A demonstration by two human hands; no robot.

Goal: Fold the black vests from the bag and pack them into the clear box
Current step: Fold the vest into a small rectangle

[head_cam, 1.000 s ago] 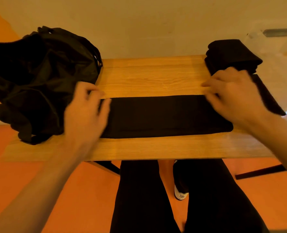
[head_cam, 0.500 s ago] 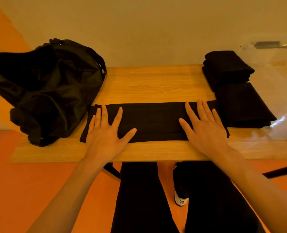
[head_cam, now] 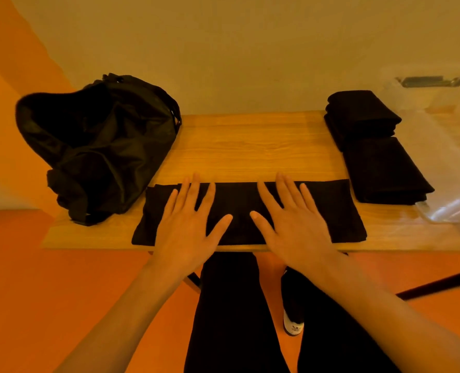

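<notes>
Left hand (head_cam: 189, 227) palm down, fingers spread and flat, thumb angled inward to the right. Right hand (head_cam: 294, 224) mirroring it just beside, thumb angled left (thumb tips near, not touching). Both forearms bare, reaching from the near edge toward the far side.

left hand (head_cam: 188, 230), right hand (head_cam: 294, 227) slid inward on vest (head_cam: 239, 200)

- Vest (head_cam: 328, 208) on the table: plain black.
- Bag (head_cam: 99, 154): black, no pattern.
- Two folded piles (head_cam: 385, 168): black.
- Table (head_cam: 250, 146): light wood with grain lines.
- Box (head_cam: 455, 168): clear.
- Floor (head_cam: 61, 292): orange.
- Wall (head_cam: 223, 49): pale beige.
- Trousers (head_cam: 228, 319): black.
- Shoe (head_cam: 293, 325): white toe.
</notes>
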